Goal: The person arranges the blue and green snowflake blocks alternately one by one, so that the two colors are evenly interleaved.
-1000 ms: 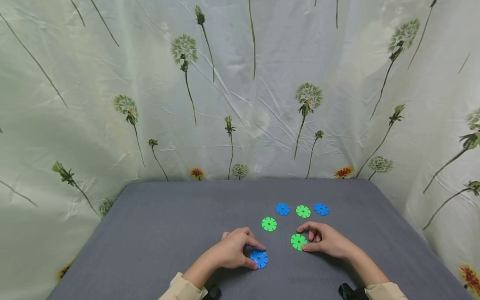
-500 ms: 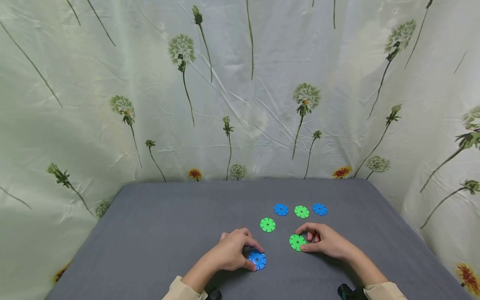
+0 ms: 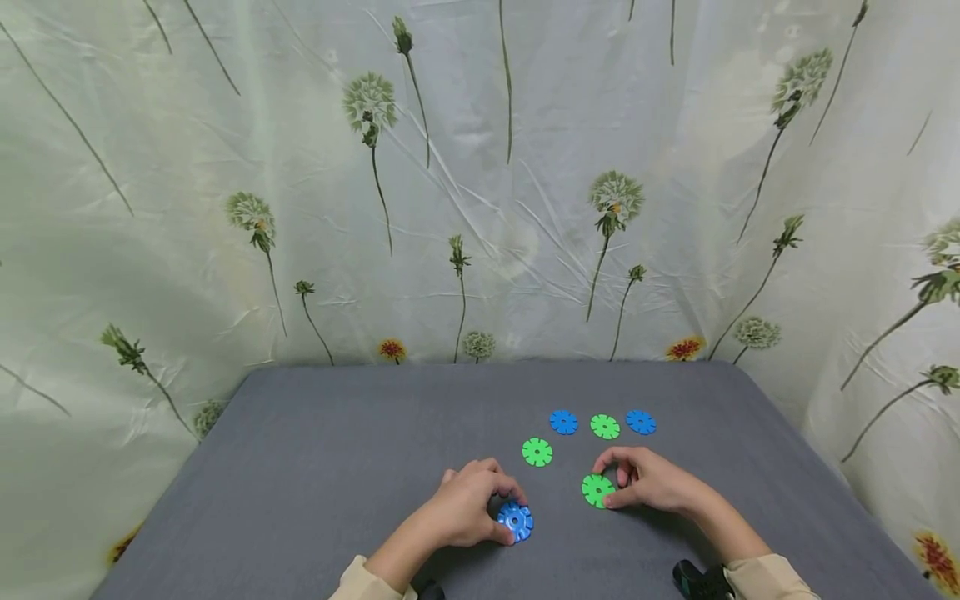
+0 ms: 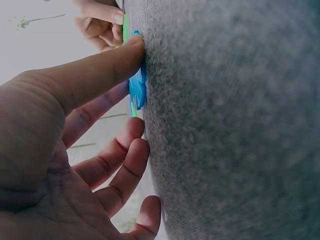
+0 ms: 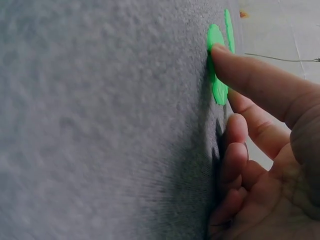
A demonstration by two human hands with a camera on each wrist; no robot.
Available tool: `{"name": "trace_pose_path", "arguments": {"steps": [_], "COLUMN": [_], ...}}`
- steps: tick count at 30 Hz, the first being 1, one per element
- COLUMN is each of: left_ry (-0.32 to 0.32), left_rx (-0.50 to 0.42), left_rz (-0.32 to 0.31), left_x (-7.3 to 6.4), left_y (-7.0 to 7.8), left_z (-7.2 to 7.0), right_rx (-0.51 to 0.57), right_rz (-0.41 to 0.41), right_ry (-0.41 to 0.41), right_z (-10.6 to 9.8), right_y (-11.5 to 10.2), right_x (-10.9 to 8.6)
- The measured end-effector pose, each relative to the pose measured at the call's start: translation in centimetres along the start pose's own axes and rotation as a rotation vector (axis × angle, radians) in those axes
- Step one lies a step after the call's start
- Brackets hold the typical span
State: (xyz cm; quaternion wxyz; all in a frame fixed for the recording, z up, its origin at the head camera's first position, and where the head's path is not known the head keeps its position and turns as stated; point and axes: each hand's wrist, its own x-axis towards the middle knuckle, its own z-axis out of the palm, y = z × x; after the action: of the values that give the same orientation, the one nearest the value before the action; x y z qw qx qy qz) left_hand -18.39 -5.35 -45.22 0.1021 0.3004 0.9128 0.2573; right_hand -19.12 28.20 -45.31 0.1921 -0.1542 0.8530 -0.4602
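My left hand (image 3: 471, 503) pinches a blue notched plastic disc (image 3: 515, 521), a snowflake-style building piece with a centre hole, between thumb and index finger. In the left wrist view this blue disc (image 4: 138, 92) shows nearly edge-on, close to the grey cloth, and the other fingers hang loosely curled. A matching green disc (image 3: 597, 491) is pinched at its right side by my right hand (image 3: 652, 481). The right wrist view has the thumb lying across that green disc (image 5: 219, 92), partly covering it. A gap of cloth separates the two held discs.
Behind the hands lie another green disc (image 3: 537, 452), a blue disc (image 3: 564, 422), a further green disc (image 3: 605, 427) and a blue disc (image 3: 641, 422). All are flat on the grey cloth-covered table (image 3: 337, 433). A flowered curtain (image 3: 480, 183) hangs beyond its far edge.
Both hands keep their pinch on the same discs and have barely moved. The blue disc shows more glare now. The whole head view shifts slightly.
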Motion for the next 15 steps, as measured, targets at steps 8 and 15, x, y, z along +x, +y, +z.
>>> {"name": "trace_pose_path", "arguments": {"steps": [8, 15], "left_ry": [0.027, -0.004], "left_rx": [0.049, -0.025], "left_rz": [0.031, 0.013], "left_x": [-0.26, 0.07], "left_y": [0.14, 0.00], "left_z": [0.29, 0.14], "right_rx": [0.052, 0.108], "right_rz": [-0.015, -0.005], "right_ry": [0.003, 0.004], "right_z": [0.18, -0.19], "right_y": [0.33, 0.38], "right_x": [-0.17, -0.21]}}
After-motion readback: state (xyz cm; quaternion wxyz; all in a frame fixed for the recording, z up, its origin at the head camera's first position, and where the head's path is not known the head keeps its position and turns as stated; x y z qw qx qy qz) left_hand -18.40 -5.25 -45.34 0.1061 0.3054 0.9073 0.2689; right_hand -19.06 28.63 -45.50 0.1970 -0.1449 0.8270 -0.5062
